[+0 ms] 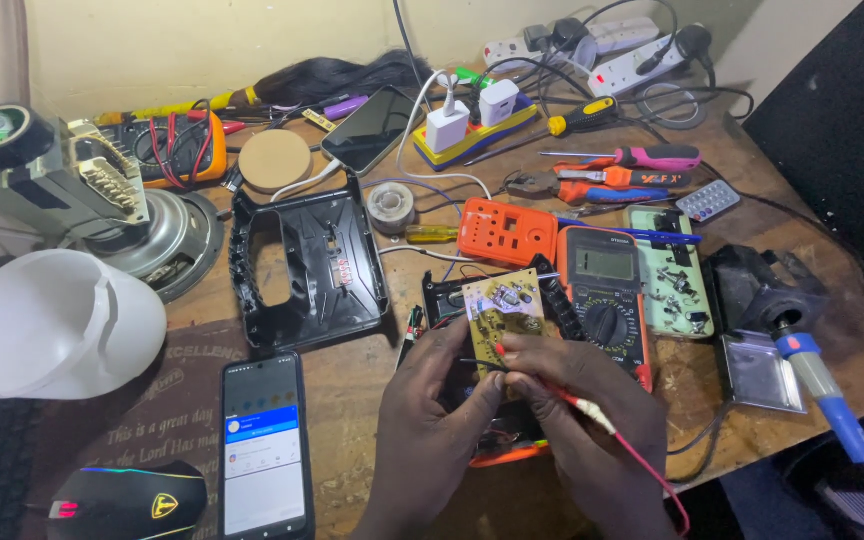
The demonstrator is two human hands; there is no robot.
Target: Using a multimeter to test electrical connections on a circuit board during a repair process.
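Observation:
My left hand [430,420] holds the lower edge of a small tan circuit board [503,308] with several components on it, tilted up over an opened orange-and-black device [497,452]. My right hand [592,420] pinches a red multimeter probe [577,402], its tip at the board's lower edge beside my left thumb. A thin black probe tip [480,362] lies across between both hands. The probe's red lead [652,475] trails off to the lower right. Just right of the board lies an orange-edged digital multimeter [607,300].
A black plastic shell [304,262] lies left of the board, a lit phone [262,445] and a gaming mouse [127,503] at front left. A soldering iron [817,385] rests at right. An orange cover [505,230], a green parts tray [674,275], screwdrivers, pliers and power strips crowd the back.

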